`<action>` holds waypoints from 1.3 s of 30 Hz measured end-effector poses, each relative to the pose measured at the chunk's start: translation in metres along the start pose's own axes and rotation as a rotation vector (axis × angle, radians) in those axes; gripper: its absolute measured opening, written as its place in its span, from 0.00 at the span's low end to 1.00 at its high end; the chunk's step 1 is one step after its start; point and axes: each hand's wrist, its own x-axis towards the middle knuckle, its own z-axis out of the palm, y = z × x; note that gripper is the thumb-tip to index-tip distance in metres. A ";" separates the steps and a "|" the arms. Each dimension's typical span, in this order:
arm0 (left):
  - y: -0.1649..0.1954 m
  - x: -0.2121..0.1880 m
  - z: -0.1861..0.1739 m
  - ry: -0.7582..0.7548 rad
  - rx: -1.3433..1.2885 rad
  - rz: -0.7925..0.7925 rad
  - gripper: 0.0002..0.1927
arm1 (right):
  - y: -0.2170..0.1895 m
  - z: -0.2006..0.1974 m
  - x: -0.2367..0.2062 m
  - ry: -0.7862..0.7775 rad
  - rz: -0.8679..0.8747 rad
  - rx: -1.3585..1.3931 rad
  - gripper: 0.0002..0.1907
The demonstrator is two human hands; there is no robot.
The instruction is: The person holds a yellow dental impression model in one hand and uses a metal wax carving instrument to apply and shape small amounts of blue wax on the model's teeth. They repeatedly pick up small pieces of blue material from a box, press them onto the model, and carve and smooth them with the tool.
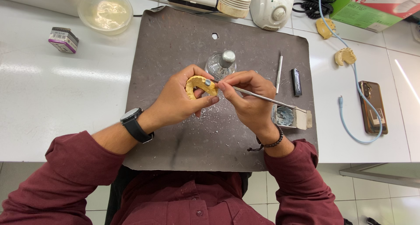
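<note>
My left hand (177,100) grips a yellow horseshoe-shaped dental cast (199,85) above the dark work mat (175,50). A small grey blob sits on the cast's upper edge. My right hand (247,98) holds a thin metal carving tool (262,98) like a pen, its tip touching the cast near that grey spot. The tool's handle points right, over a small open tin of grey wax (285,116). Both hands meet over the middle of the mat.
Behind the hands stands a glass spirit lamp with a metal cap (222,63). A second metal tool (279,74) and a black lighter (296,82) lie on the mat's right. Off the mat: two more casts (345,56), a phone (372,107) with blue cable, a bowl (105,10), a small box (64,39).
</note>
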 end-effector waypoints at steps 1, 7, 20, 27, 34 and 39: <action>0.000 0.000 0.000 -0.014 -0.002 0.002 0.20 | -0.001 0.000 0.001 -0.008 -0.003 0.007 0.07; 0.003 0.000 -0.002 -0.061 0.012 -0.057 0.18 | -0.009 0.001 0.004 -0.071 -0.043 -0.014 0.05; 0.002 -0.001 -0.002 -0.033 -0.002 -0.032 0.17 | -0.004 0.000 0.003 -0.111 -0.043 -0.010 0.07; 0.001 0.000 -0.001 -0.024 0.019 -0.018 0.17 | -0.003 0.004 0.002 -0.084 -0.014 0.005 0.06; 0.004 -0.002 0.001 -0.008 -0.044 -0.054 0.16 | -0.003 0.003 0.001 -0.074 0.004 0.009 0.06; 0.004 -0.001 0.002 -0.012 -0.081 -0.062 0.16 | -0.003 0.004 0.000 -0.046 -0.004 -0.011 0.07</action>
